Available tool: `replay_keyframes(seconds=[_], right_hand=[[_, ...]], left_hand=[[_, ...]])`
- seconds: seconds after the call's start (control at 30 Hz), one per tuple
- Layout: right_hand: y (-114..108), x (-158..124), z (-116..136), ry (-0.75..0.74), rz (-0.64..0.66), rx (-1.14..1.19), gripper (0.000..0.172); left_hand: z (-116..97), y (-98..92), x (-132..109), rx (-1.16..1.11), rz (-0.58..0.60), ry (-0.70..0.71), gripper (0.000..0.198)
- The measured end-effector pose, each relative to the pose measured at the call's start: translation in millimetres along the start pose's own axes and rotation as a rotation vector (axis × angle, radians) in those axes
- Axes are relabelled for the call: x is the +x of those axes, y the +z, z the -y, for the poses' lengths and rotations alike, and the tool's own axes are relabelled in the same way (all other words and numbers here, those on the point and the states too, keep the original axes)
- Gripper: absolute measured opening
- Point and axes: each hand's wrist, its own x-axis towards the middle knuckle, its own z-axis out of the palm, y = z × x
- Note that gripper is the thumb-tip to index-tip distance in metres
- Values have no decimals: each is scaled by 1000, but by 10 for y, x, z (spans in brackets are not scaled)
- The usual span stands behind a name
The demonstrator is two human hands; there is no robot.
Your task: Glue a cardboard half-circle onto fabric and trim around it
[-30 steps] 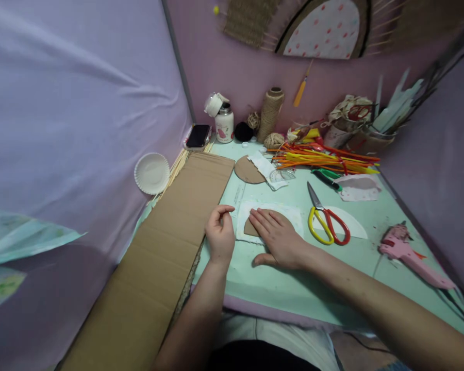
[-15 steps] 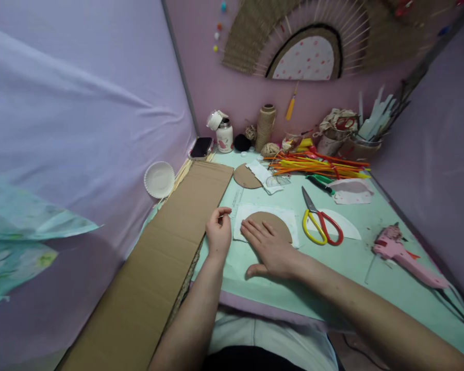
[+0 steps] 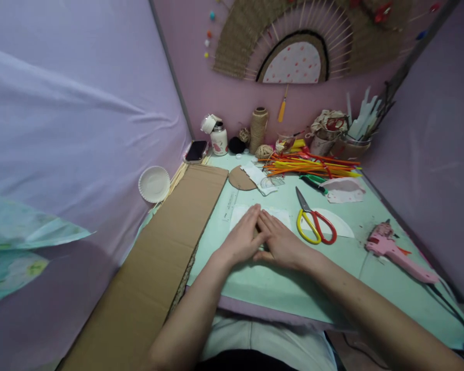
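Both my hands lie flat, side by side, over a white sheet [image 3: 283, 214] on the green tabletop. My left hand [image 3: 240, 238] presses down with its fingers stretched out, and its fingertips meet those of my right hand [image 3: 281, 241]. The right hand is flat too, fingers extended, its thumb near the left thumb. Beneath them the brown cardboard half-disc is hidden. Just to the right rest scissors [image 3: 313, 221] with one yellow and one red handle, their blades pointing away from me. They overlap a white half-round piece [image 3: 340, 224].
A long cardboard strip [image 3: 170, 226] runs along the left side. A pink glue gun [image 3: 400, 255] with a cord lies at right. Behind are a cardboard disc [image 3: 240, 178], green-handled pliers [image 3: 313, 183], orange and yellow stems [image 3: 309, 166], a phone [image 3: 196, 151] and a twine spool [image 3: 259, 129].
My left hand has moved right from the cardboard strip's edge and flattened beside my right hand. The cardboard half-disc, visible before, is now covered. The camera view has shifted slightly.
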Motion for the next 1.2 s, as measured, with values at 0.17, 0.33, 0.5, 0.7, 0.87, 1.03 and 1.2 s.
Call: replay_keyframes(seconds=[0.17,0.33,0.5,0.7,0.87,1.03,1.2], right_hand=[[169,-30,-66,-15,-68,1,111],[169,-26,-81,-25,-56,44,120],[-61,18,-139,-97,-50,158,102],[-420,169,-426,285,-225,53,42],[-422,308,-622,381,-214,-11,27],[-307,318,-634,409,-208,44,12],[-356,235,-553,362,-250,191,15]], left_hand=[[-92,140,50,166,188,-33,82],[-97,113,86,130,237,-65,81],[-4,25,112,-132,89,-120,70],[163,-243,408,193,-153,-236,41],[281,-261,644,381,-19,-257,33],[340,-150,662,431,72,-278,13],[282,-191,650,302,-9,-236,6]])
